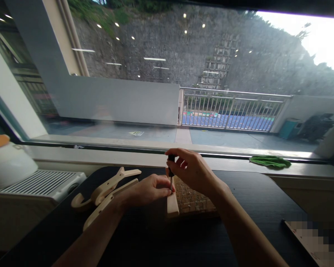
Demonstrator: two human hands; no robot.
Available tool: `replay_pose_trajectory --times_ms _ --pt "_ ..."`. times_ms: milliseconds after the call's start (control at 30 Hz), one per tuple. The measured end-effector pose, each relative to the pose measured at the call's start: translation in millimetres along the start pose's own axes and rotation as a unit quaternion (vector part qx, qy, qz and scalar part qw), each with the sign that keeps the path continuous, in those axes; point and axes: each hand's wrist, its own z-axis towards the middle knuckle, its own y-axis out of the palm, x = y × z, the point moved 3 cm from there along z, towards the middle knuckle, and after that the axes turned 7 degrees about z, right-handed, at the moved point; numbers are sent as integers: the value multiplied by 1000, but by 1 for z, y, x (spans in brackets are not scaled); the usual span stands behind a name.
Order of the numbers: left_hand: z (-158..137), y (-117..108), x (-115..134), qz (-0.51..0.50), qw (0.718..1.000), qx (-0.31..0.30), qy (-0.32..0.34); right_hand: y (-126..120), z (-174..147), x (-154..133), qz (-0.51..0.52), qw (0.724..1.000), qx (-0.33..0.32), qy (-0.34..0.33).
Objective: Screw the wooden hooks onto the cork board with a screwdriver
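My right hand [193, 167] is wrapped round the black handle of a screwdriver [171, 171], which stands upright with its metal shaft pointing down. Its tip meets a pale wooden bar [172, 207]. Beside the tip, the thumb and fingers of my left hand [148, 190] are pinched together low over the bar; whatever they hold is too small to make out. The bar lies along the left edge of a brown, pitted board [196, 198]. To the left of my left hand rest a curved, hooked wooden piece [107, 188] and a straight wooden strip [100, 209] with dark holes.
All this lies on a dark table [255, 207] below a window. On the sill sits a green cloth [270, 161]. A ruler-like strip [303, 239], partly blurred out, is at the right. A white vented appliance [44, 181] and a white rounded container [9, 163] stand left.
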Motion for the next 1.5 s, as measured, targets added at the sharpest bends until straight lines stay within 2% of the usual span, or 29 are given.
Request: replay_pose_trajectory --times_ms 167,467,733,1000,1233,1500 --pt "0 1 1 0 1000 5 11 -6 0 0 -15 1000 12 -9" --pt "0 0 3 6 1000 1 6 -4 0 6 -27 997 64 43" --pt "1 1 0 25 1000 -8 4 2 1 -1 7 1000 8 -15" --pt "1 1 2 24 1000 3 15 -7 1 4 -20 999 41 -5" --pt "1 1 2 30 1000 -1 9 -1 1 6 -27 997 65 25" --pt "2 4 -3 16 1000 0 17 6 2 3 31 999 21 -19"
